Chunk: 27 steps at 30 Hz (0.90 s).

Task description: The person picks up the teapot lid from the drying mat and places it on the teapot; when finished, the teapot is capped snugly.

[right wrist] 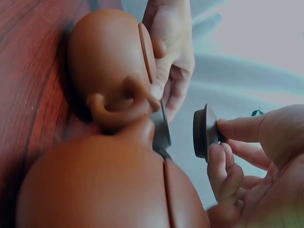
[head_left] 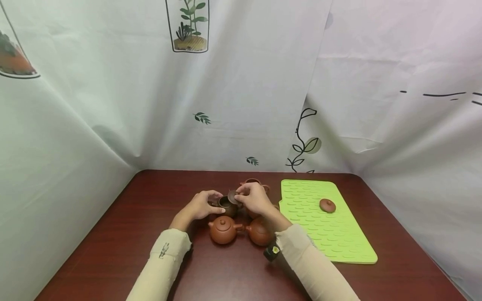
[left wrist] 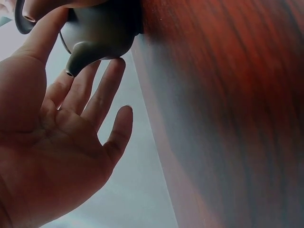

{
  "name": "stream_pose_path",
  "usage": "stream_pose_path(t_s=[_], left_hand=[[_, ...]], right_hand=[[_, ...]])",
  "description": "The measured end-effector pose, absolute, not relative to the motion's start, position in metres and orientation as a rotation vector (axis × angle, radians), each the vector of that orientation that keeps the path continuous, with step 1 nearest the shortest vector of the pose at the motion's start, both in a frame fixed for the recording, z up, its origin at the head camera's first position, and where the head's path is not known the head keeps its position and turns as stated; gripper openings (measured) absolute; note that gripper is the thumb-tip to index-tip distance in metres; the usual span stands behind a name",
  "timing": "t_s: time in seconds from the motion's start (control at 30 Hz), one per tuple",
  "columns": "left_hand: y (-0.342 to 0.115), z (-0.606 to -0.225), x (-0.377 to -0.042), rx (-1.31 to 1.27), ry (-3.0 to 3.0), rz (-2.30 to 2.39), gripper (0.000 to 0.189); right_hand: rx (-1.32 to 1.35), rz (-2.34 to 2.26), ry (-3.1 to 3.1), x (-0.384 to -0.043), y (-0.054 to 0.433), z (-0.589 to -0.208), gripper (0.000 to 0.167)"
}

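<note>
A dark brown teapot (head_left: 227,209) without its lid stands among reddish clay teapots, its round mouth facing up. My left hand (head_left: 199,205) holds it at the side, thumb and fingers around the body; the spout points between them in the left wrist view. My right hand (head_left: 257,199) pinches the dark lid (right wrist: 201,133) by its knob, tilted and apart from the mouth, just to its right. In front are two lidded clay teapots, a left one (head_left: 223,230) and a right one (head_left: 258,232), the latter partly behind my right forearm.
Behind my right hand is another clay teapot (head_left: 253,181), open on top. Further clay pieces there are mostly hidden. A green ribbed mat (head_left: 312,234) lies on the right of the dark red table (head_left: 124,234), bearing one reddish lid (head_left: 327,205). White printed cloth surrounds the table.
</note>
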<state>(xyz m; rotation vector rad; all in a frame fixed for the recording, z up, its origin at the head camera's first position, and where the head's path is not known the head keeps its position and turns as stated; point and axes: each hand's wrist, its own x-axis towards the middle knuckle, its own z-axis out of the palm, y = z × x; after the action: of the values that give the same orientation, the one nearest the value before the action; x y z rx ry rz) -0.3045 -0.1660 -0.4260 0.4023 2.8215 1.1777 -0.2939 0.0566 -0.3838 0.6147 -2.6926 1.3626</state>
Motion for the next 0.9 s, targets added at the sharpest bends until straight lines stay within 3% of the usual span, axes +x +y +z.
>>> stream_pose_path(t_s=[0.9], left_hand=[[-0.166, -0.426, -0.307, 0.424, 2.819, 1.169, 0.056]], right_hand=[[0.613, 1.302, -2.75, -0.305, 0.024, -0.391, 0.008]])
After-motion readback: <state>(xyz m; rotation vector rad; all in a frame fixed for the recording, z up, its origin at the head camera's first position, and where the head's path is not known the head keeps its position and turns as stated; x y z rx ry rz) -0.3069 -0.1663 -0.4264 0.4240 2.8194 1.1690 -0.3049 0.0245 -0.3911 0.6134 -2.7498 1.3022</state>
